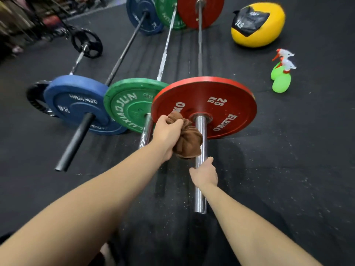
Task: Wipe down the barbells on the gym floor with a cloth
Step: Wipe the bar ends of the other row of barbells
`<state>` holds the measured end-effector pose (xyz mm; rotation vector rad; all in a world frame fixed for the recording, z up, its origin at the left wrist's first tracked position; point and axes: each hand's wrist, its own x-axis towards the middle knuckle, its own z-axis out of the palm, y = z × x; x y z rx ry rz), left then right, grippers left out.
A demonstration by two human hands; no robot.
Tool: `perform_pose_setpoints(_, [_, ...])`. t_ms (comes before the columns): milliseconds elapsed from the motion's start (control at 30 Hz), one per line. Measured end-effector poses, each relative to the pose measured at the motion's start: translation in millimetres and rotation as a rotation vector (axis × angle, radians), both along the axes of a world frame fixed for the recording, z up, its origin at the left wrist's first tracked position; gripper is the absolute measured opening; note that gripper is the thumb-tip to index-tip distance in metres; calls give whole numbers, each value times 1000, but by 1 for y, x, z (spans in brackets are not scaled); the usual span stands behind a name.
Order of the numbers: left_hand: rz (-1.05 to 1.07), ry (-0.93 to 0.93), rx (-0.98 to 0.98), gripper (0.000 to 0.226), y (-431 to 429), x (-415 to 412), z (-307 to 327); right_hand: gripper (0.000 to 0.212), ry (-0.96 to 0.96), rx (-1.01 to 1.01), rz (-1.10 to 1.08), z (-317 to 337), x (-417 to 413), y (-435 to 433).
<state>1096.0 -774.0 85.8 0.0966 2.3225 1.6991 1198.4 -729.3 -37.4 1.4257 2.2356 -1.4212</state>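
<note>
Several barbells lie side by side on the black gym floor. The nearest one carries a red 25 kg plate (221, 106), and its chrome sleeve (200, 194) points toward me. My left hand (168, 134) grips a bunched brown cloth (187, 140) and holds it against the left side of that sleeve, close to the red plate's hub. My right hand (204, 173) is wrapped around the same sleeve a little nearer to me. To the left lie a green-plate barbell (130, 106) and a blue-plate barbell (76, 104).
A smaller bar with black plates (86, 44) lies at the far left. Two green spray bottles (281, 77) stand right of the red plate, with a yellow medicine ball (257, 25) behind them. Racks line the far left edge.
</note>
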Motion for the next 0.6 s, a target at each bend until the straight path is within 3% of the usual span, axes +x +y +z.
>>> perform_pose_setpoints(67, [22,33,-12,14,9,0,-5,61,8,0,24,-1,3,2])
perform_pose_setpoints(267, [118,-62,70,8,-1,-20,-49,67,13,-10,14,-11,3,7])
perform_pose_setpoints(367, [69,-30,32,11,-7,-30,-67,74,-1,5,16,-14,1,9])
perform_pose_setpoints(600, [-44,19,46,11,-2,-20,-79,66,9,-4,15,-19,2,8])
